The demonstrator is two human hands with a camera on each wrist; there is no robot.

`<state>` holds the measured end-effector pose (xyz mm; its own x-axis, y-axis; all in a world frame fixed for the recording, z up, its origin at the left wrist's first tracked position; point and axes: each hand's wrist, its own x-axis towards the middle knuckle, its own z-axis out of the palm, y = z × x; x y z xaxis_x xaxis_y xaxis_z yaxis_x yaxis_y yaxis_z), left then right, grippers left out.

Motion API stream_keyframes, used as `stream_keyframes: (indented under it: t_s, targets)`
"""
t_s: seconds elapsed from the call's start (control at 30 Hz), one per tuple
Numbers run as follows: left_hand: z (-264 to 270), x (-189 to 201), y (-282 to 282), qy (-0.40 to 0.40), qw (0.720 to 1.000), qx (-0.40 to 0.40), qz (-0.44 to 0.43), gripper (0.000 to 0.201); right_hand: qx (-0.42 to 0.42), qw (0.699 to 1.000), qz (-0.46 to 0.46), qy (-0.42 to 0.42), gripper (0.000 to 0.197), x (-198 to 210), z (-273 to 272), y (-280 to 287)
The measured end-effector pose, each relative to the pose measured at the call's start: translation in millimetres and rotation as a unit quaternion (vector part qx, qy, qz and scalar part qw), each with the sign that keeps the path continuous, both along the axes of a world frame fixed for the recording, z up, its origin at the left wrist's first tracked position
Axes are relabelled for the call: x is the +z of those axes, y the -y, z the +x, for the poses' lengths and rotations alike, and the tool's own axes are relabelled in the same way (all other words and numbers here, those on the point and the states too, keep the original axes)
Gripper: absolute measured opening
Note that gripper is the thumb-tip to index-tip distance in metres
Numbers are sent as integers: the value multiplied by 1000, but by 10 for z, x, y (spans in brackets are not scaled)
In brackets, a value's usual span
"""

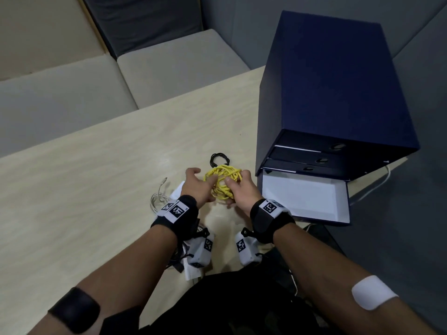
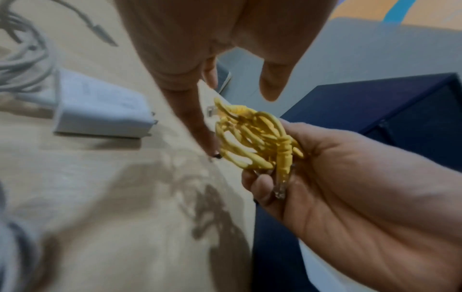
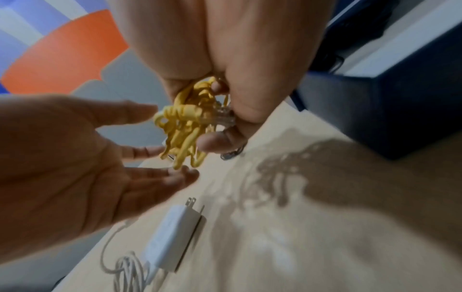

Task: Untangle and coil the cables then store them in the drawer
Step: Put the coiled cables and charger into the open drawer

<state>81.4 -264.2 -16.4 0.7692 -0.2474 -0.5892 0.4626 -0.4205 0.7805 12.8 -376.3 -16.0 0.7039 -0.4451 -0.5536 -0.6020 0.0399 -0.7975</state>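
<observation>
A tangled yellow cable (image 1: 222,181) is held just above the table (image 1: 96,177), near its right edge. My right hand (image 1: 238,186) grips the bundle, with fingers and thumb curled round it and its clear plug (image 3: 225,118). My left hand (image 1: 197,183) is spread open on the bundle's left side, its fingertips (image 3: 185,173) at the yellow loops. A small black cable coil (image 1: 219,158) lies on the table just behind the bundle. The navy drawer unit (image 1: 333,93) stands to the right, and its bottom drawer (image 1: 304,197) is pulled out, showing a white interior.
A white charger block (image 3: 172,233) with a loose white cable (image 1: 158,198) lies on the table left of my left hand. Grey and beige cushions (image 1: 169,68) sit beyond the table's far edge. Another white cable (image 1: 377,184) runs behind the drawer unit.
</observation>
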Motion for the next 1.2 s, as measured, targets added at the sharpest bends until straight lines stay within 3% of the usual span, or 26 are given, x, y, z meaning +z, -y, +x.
stream_keyframes:
  t_s: [0.07, 0.2, 0.37, 0.57, 0.63, 0.7, 0.8, 1.03, 1.07, 1.13, 1.2]
  targets:
    - [-63, 161, 55, -4, 999, -42, -6, 53, -2, 1000, 5, 28, 32, 91, -93, 57]
    - [-245, 317, 265, -54, 994, -45, -79, 52, -37, 996, 35, 77, 24, 163, -373, 252]
    - [-522, 358, 679, -5, 993, -104, -50, 47, -44, 999, -29, 8, 39, 152, -743, 631]
    - [-742, 62, 1246, 31, 986, -163, 6, 51, -50, 997, 4, -63, 20, 169, -1208, 1242]
    - [-814, -59, 1442, 23, 984, -176, 7, 53, -72, 994, 62, -48, 14, 132, -1300, 1379]
    - [-850, -277, 1653, 0, 982, -187, 10, 52, -119, 986, 112, -29, 15, 102, -1344, 1495]
    - [-938, -291, 1907, -37, 981, -191, 11, 53, -173, 976, 125, -40, 22, 89, -1351, 1683]
    - [-1032, -343, 2279, -82, 975, -207, 14, 84, -231, 962, 96, -109, 15, -183, -1232, 2060]
    - [-1036, -307, 2313, -94, 973, -209, 13, 81, -231, 962, 96, -111, 19, -220, -1228, 2098]
    - [-1023, -296, 2369, -99, 971, -215, 18, 57, -224, 965, 80, -112, 23, -279, -1216, 2151]
    - [-1032, -204, 2398, -113, 971, -208, 26, 34, -247, 961, 72, -105, 14, -327, -1155, 2181]
